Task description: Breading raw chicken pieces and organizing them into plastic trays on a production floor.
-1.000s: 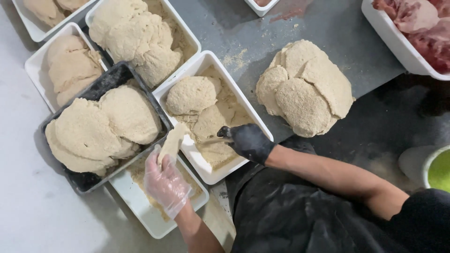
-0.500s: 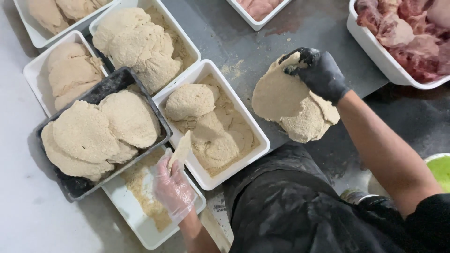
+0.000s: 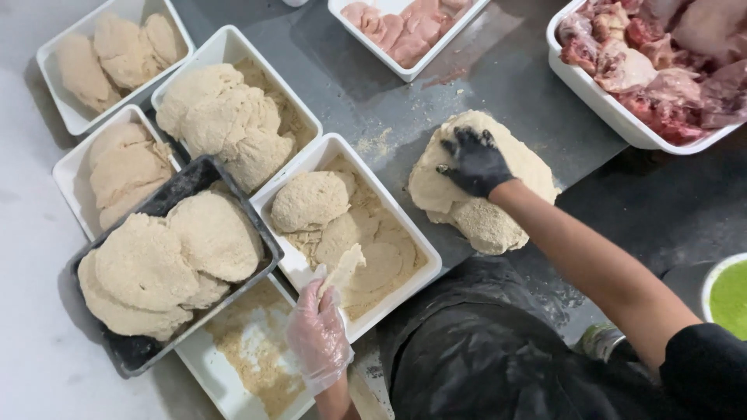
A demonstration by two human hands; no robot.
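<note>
On the counter point(image 3: 498, 70), my right hand point(image 3: 475, 162) presses flat, fingers spread, on soft, floppy breaded meat point(image 3: 478, 183) — my left hand point(image 3: 317, 336) pinches one crumbly piece point(image 3: 343, 268) by its edge.

Dark grey metal surface point(image 3: 373, 101), scuffed and dusted with pale crumbs in the middle. On the left there's a lighter, whitish-grey area point(image 3: 31, 257), can't tell if it's floor or counter. Lighting is even, soft shadows, no windows or walls visible.
</note>
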